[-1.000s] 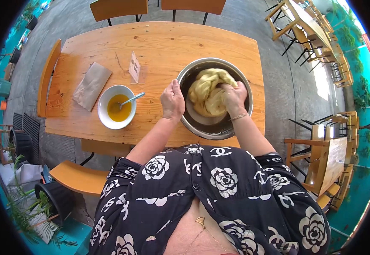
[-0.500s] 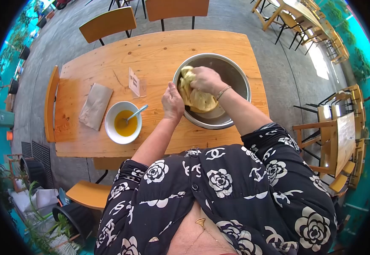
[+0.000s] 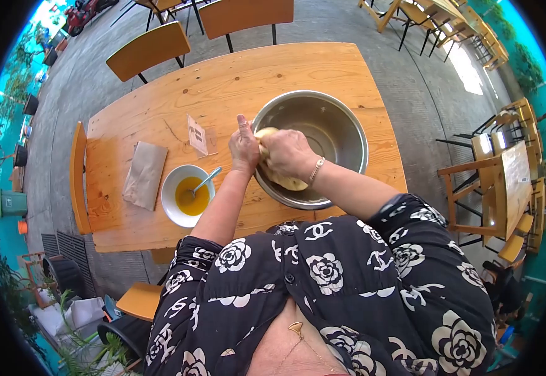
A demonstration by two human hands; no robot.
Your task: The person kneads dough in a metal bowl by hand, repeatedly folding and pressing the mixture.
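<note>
A large metal bowl (image 3: 343, 128) stands on the wooden table with a lump of yellowish dough (image 3: 288, 182) against its left wall. My right hand (image 3: 290, 153) is closed on the dough, its fingers pressed into the upper part. At the bowl's left rim is my left hand (image 3: 244, 149), thumb pointing up and the other fingers curled at the rim, partly hidden. It steadies the bowl right beside the dough. Left of my forearm sits a white bowl (image 3: 168, 193) of yellow liquid (image 3: 189, 199), with a light-blue-handled spoon (image 3: 206, 179) resting in it.
On the wooden table (image 3: 298, 69) lie a folded brown paper (image 3: 145, 175) and a small clear stand with a printed card (image 3: 197, 135). Chairs (image 3: 246, 22) stand at the far side, and another chair back (image 3: 80, 178) borders the left end.
My right hand has moved down and left inside the bowl, bringing the dough closer to the left rim and my left hand. The whole view has shifted slightly.
</note>
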